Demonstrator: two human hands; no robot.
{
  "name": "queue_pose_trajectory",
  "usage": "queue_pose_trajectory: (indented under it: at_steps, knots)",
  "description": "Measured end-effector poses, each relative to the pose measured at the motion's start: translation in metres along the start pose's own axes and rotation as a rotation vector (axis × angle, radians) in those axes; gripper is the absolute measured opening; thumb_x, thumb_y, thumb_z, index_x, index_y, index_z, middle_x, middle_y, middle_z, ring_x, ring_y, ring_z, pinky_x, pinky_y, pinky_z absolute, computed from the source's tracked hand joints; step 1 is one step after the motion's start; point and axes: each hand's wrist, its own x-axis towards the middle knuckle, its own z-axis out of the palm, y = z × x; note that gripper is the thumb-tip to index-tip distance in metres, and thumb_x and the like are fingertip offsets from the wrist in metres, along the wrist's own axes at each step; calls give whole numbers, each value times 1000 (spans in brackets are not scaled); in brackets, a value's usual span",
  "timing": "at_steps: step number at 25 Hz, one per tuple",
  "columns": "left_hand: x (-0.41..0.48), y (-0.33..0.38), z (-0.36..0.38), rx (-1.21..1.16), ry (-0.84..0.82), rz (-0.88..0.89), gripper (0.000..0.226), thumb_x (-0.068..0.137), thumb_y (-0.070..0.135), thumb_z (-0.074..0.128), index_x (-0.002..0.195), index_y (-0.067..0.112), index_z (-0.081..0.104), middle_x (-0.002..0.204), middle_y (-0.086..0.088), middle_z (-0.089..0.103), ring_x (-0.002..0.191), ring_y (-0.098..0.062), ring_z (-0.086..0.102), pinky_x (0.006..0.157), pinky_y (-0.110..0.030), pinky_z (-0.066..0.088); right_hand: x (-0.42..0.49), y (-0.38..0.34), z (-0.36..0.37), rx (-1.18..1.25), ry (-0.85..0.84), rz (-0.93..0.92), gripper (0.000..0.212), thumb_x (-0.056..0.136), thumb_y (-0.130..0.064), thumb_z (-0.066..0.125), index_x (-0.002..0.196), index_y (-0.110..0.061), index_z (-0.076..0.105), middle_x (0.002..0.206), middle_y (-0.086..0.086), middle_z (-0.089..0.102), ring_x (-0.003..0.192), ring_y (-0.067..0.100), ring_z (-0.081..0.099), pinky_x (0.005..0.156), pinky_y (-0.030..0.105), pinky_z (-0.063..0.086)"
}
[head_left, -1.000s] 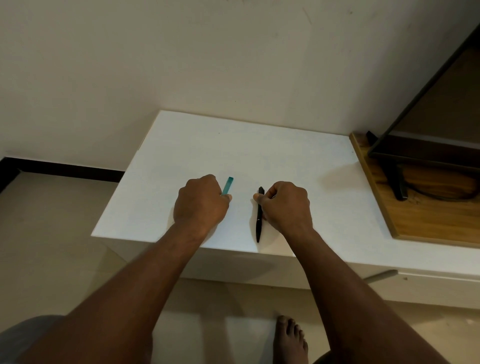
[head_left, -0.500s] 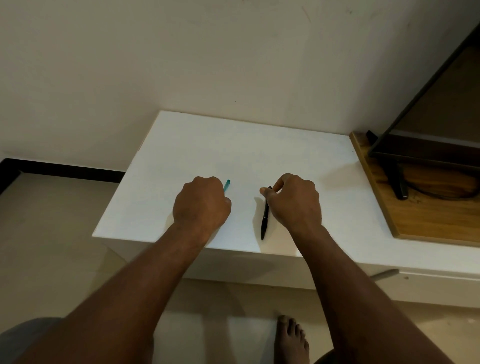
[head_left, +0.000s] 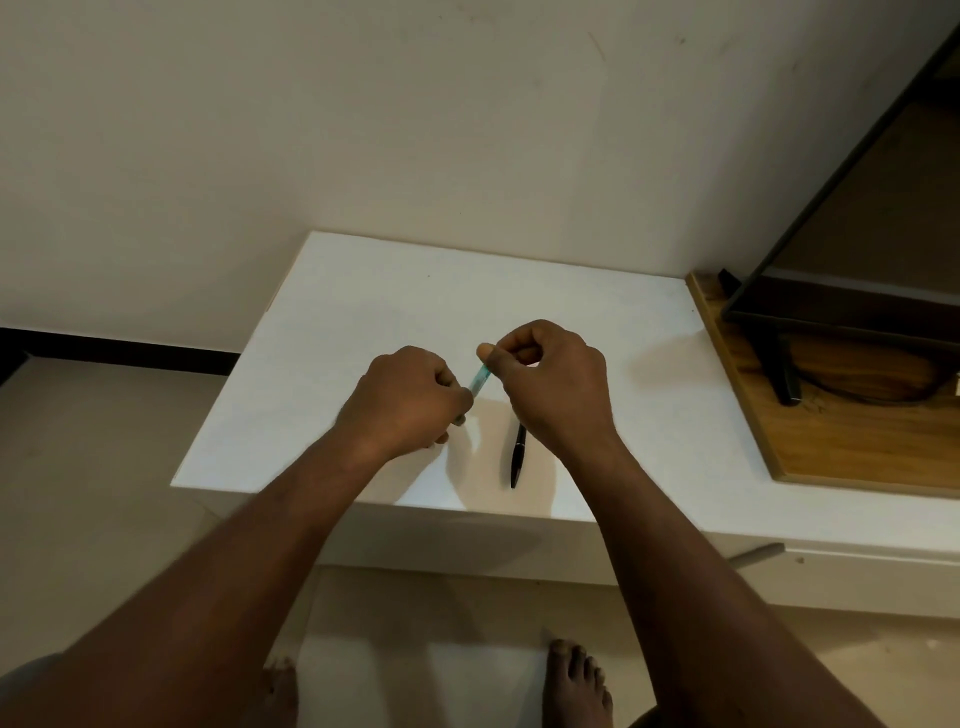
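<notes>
Both hands meet over the white table on one teal pen. The left hand is wrapped round its lower part, and the right hand pinches its upper end between thumb and forefinger; the pen slants up, clear of the tabletop. If the two hands pull apart, I reckon the end could give with a jerk, and a small piece might slip from the pinch and drop to the floor by the bare feet. The black pen lies loose just under the right wrist, its tip near the front edge, so a dropped wrist could roll it off. Off to the right, well apart, a wooden board carries a dark screen on its stand; nothing there blocks the hands
</notes>
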Motion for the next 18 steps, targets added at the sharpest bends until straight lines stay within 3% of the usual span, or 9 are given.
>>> queue_pose_trajectory:
  at_steps: [3, 7, 13, 18]
  knots:
    - [-8, 4, -10, -89, 1, 59, 12, 89, 25, 70, 79, 23, 75, 68, 12, 77, 57, -3, 73, 54, -25, 59, -1, -6, -5, 220, -54, 44, 12, 94, -37, 78, 93, -25, 76, 83, -6, 78, 73, 10, 77, 68, 29, 56]
    - [-22, 3, -21, -181, -8, 103, 10, 93, 26, 71, 85, 23, 75, 75, 12, 79, 64, -7, 76, 60, -28, 62, -5, -10, -7, 250, -23, 10, 13, 93, -31, 80, 102, -25, 74, 83, -5, 77, 72, 10, 77, 70, 29, 59]
    - [-49, -3, -30, -244, 47, 104, 8, 97, 26, 69, 95, 21, 74, 84, 7, 80, 70, -10, 76, 61, -25, 59, -12, -19, -11, 528, -256, 96, 6, 94, -22, 78, 96, -17, 80, 91, -1, 83, 75, 9, 77, 67, 24, 55]
    - [-69, -8, -27, -587, 142, 72, 12, 95, 37, 68, 100, 28, 74, 87, 9, 81, 79, -11, 77, 60, -22, 59, -23, -29, -5, 632, -351, 38, 4, 94, -23, 78, 94, -19, 79, 87, -5, 81, 74, 6, 74, 63, 16, 55]
